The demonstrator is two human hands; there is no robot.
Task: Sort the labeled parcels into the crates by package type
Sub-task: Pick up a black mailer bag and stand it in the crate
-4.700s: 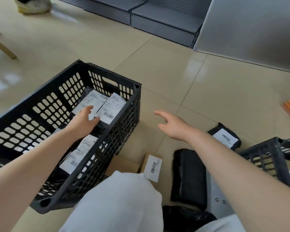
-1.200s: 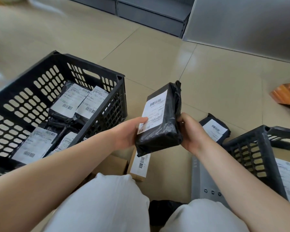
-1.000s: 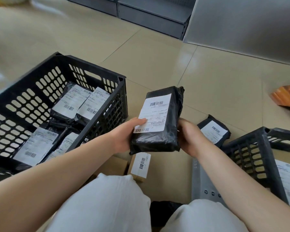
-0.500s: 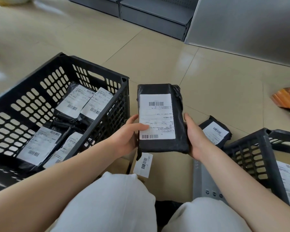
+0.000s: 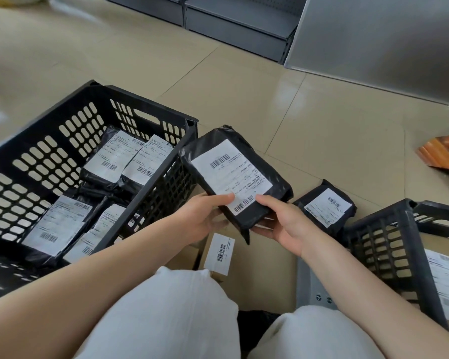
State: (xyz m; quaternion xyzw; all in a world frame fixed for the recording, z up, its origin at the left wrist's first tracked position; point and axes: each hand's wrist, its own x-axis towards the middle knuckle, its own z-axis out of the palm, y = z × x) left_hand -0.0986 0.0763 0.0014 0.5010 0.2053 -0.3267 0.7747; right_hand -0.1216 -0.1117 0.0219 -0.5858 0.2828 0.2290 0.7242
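Both hands hold one black poly-bag parcel (image 5: 267, 172) with a white label, tilted so its far end leans left toward the left crate. My left hand (image 5: 205, 216) grips its near left corner and my right hand (image 5: 283, 224) its near right corner. The black left crate (image 5: 36, 141) holds several black labeled bags (image 5: 109, 161). A second black bag (image 5: 324, 206) lies on the floor to the right. A black crate (image 5: 389, 244) at the right holds a cardboard box with a label (image 5: 446, 281). A small cardboard box (image 5: 257, 270) with a barcode label lies under my hands.
My knees in white trousers fill the bottom of the view. A grey metal plate (image 5: 314, 286) lies by my right knee. Grey shelving (image 5: 233, 24) and a grey panel (image 5: 373, 42) stand at the back. An orange wooden piece (image 5: 443, 154) sits at far right on the tiled floor.
Earlier my hands were empty, the left one in the crate. Since then both hands took up the black bag, turned its label up, and now tilt it left toward the left crate.
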